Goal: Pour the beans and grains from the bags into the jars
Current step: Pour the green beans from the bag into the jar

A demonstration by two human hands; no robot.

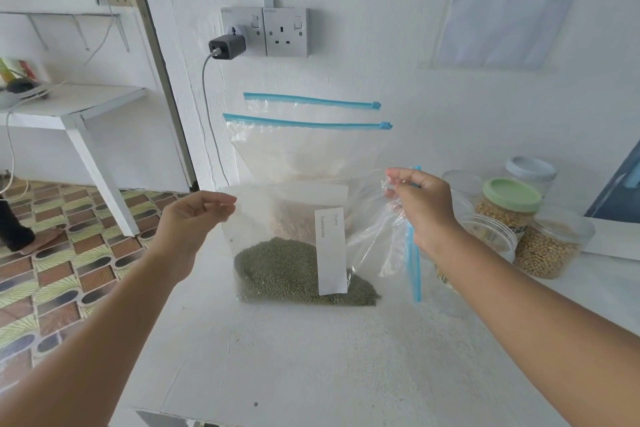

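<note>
A clear zip bag (277, 218) with green beans (287, 274) in its lower corner is held up over the white table (311, 357), turned on its side so its blue zip strip (414, 253) runs downward at the right. My left hand (194, 218) pinches the bag's upper left corner. My right hand (420, 208) pinches the plastic near the zip end. Behind it, two more zip bags (304, 149) of pale grains lean on the wall. An open clear jar (491, 236) stands just right of my right wrist.
At the right stand a green-lidded jar (509, 204) and an open jar (550, 246), both holding yellow beans, plus a grey-lidded jar (530, 173) behind. Wall sockets with a charger (228, 45) hang above. The table's left edge drops to a tiled floor (69, 270).
</note>
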